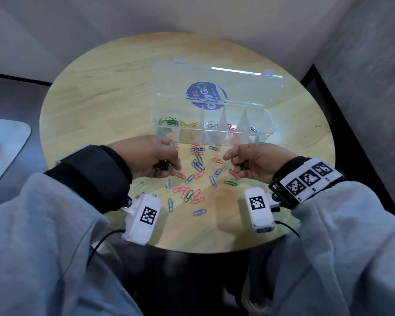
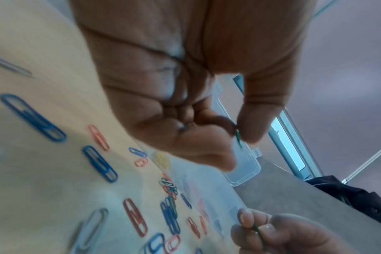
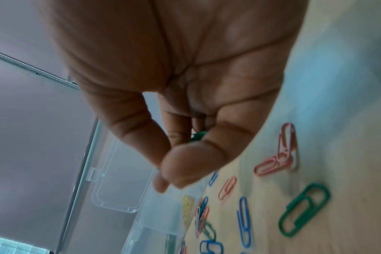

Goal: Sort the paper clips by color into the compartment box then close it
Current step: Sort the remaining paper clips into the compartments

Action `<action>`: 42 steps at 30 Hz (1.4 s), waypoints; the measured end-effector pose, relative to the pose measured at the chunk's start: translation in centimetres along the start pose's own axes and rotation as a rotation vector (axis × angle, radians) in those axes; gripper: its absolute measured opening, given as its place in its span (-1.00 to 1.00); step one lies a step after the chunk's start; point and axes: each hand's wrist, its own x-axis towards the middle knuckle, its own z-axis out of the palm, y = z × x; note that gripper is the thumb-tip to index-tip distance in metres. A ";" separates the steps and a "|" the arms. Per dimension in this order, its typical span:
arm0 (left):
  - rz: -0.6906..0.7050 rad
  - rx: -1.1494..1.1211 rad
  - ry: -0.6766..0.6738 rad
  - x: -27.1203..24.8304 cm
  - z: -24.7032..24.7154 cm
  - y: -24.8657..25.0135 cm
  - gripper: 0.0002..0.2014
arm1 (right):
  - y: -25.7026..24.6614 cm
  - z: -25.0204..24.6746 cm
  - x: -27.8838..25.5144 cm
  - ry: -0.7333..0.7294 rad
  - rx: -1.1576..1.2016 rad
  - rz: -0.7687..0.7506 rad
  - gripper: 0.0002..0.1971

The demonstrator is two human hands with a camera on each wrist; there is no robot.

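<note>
The clear compartment box [image 1: 214, 133] stands open at the table's middle, its lid [image 1: 217, 85] leaning back. Its compartments hold green, yellow, white, red and blue clips from left to right. Loose paper clips [image 1: 196, 176] of mixed colours lie scattered in front of it. My left hand [image 1: 172, 166] hovers over the pile's left side and pinches green clips [image 2: 238, 137] between thumb and forefinger. On the pile's right side, my right hand [image 1: 234, 159] has its fingers curled round green clips [image 3: 198, 135]. The right hand [image 2: 272, 232] also shows in the left wrist view.
The round wooden table [image 1: 100, 92] sits in a corner between grey walls. A single green clip [image 3: 305, 209] lies near my right wrist, close to a pair of red ones [image 3: 278, 154]. A white object [image 1: 5, 142] is off the table to the left.
</note>
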 end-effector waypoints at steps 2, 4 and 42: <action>0.002 -0.118 -0.013 0.0 0.0 0.3 -0.64 | 0.1 -0.1 0.1 0.018 0.034 0.011 -0.71; 0.007 -0.175 -0.012 -0.1 0.1 0.4 -0.64 | 0.1 -0.2 0.2 0.016 0.078 0.016 -0.69; -0.004 1.090 -0.006 2.2 4.7 -0.8 -0.89 | -0.8 0.0 0.6 0.019 -0.126 -0.030 -0.74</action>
